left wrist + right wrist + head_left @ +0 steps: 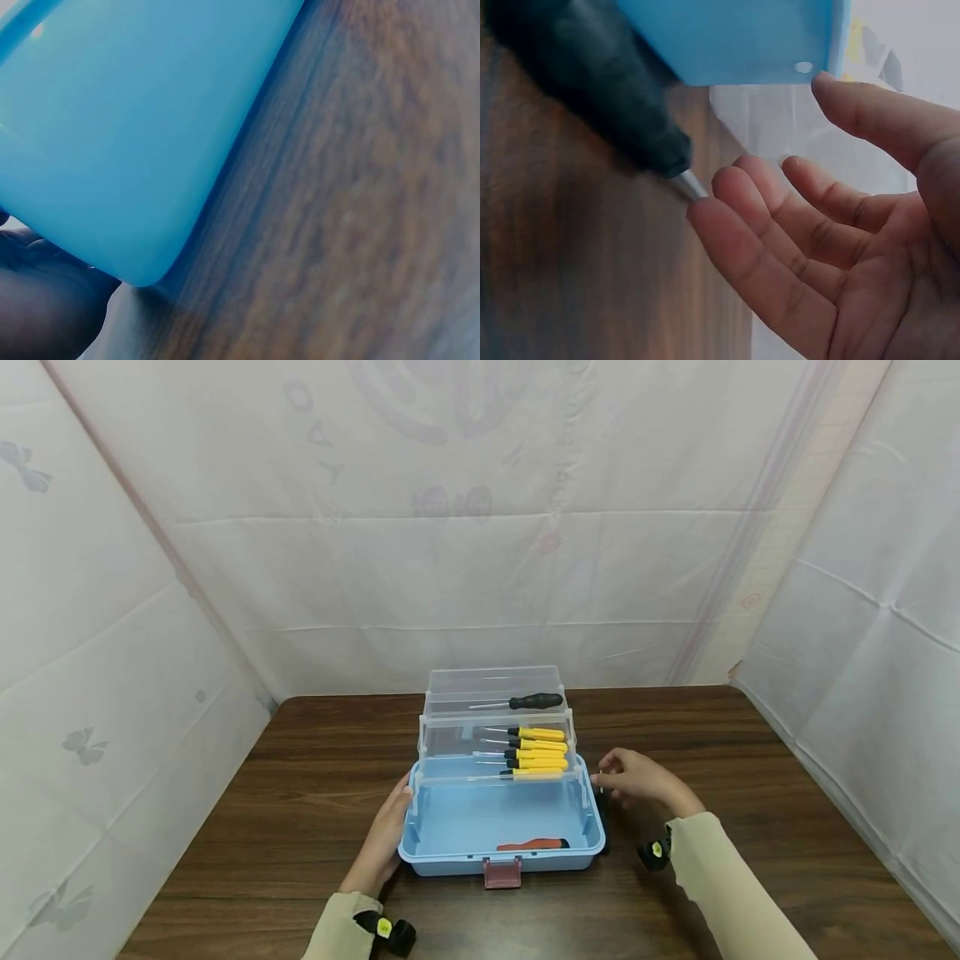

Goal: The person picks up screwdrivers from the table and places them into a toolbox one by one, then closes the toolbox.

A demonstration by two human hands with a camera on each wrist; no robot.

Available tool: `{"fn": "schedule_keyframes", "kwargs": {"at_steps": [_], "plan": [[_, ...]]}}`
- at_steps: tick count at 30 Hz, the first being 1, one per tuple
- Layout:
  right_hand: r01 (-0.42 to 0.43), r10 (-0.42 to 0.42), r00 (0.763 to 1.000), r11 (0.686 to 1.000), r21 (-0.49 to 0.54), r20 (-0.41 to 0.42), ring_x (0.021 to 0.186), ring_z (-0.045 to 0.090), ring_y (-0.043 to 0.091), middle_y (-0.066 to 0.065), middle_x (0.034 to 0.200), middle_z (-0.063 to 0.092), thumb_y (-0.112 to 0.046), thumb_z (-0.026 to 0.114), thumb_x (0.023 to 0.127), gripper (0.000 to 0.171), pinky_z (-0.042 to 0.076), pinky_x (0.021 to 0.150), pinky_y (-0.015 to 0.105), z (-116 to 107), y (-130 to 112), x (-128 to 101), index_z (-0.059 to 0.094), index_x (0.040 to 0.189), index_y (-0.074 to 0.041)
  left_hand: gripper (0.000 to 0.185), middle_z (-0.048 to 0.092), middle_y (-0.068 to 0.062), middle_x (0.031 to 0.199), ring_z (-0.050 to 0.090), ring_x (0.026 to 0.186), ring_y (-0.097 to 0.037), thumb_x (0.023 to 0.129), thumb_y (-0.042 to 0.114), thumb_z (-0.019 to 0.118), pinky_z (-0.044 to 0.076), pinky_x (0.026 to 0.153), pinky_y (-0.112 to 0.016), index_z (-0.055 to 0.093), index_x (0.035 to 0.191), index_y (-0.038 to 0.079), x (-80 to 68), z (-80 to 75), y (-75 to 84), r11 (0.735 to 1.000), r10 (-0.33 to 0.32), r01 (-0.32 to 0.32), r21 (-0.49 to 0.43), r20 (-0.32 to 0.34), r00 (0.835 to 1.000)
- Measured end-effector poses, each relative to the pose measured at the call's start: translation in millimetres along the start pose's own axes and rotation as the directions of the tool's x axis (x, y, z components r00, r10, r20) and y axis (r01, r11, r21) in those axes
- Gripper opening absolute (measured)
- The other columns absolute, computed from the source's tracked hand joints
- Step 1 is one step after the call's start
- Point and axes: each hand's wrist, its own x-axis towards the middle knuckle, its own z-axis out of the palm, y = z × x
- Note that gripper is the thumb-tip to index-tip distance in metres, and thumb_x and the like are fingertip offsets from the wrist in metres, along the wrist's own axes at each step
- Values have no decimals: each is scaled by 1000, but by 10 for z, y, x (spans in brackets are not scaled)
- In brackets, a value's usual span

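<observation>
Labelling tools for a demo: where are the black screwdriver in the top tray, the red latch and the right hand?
black screwdriver (536,701), head view, handle
red latch (502,872), head view, middle
right hand (643,778), head view, back

Pale beige long sleeves (738,893), a black wrist camera with yellow spot (392,932) at each cuff.

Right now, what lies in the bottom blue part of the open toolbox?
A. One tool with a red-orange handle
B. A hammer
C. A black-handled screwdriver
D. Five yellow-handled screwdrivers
A: in the head view a single red-orange-handled tool lies near the front wall of the blue toolbox base, while the yellow-handled screwdrivers sit in the clear middle tray and the black-handled screwdriver in the clear top tray.
</observation>
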Motion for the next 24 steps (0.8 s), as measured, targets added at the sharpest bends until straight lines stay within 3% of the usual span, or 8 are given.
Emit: {"fn": "schedule_keyframes", "kwargs": {"at_steps": [12,24], "plan": [[-30,30,999,999,-18,40,76,58,20,12,90,59,-27,69,88,51,57,62,33,98,156,-24,44,121,3,59,9,-15,162,9,148,-39,105,44,22,13,115,-59,11,156,17,-2,-2,4,1000,0,0,5,1,1000],[-58,58,998,998,-22,38,73,58,22,13,89,56,-21,71,85,44,57,58,33,194,226,-55,47,115,1,61,11,-14,162,10,148,-38,104,48,23,13,116,-59,13,156,17,21,-3,-20,1000,5,-5,-2,-3,1000]]}}
